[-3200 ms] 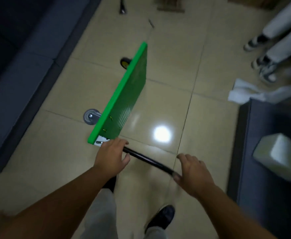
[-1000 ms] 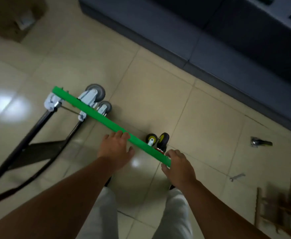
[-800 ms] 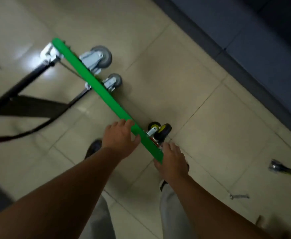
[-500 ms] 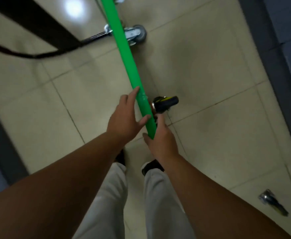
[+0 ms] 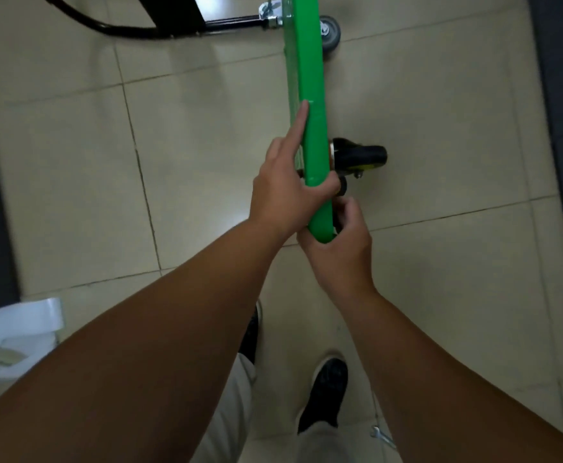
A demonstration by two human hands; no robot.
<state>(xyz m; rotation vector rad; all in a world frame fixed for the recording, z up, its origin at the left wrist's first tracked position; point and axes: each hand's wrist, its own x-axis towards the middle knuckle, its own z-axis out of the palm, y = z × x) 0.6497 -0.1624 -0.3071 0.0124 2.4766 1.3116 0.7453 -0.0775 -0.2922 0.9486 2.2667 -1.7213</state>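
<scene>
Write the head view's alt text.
Two hands hold the end of a green cart platform stood on edge on a tiled floor. The left hand grips it, forefinger straight along it; the right hand cups its corner.

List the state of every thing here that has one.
deck: on edge, held by both hands.
left hand: grips deck, thumb over its edge, index finger straight.
right hand: grips deck's near end.
black wheel: sticks out sideways.
handle: juts out the opposite side.
wrench: lying on floor.
</scene>
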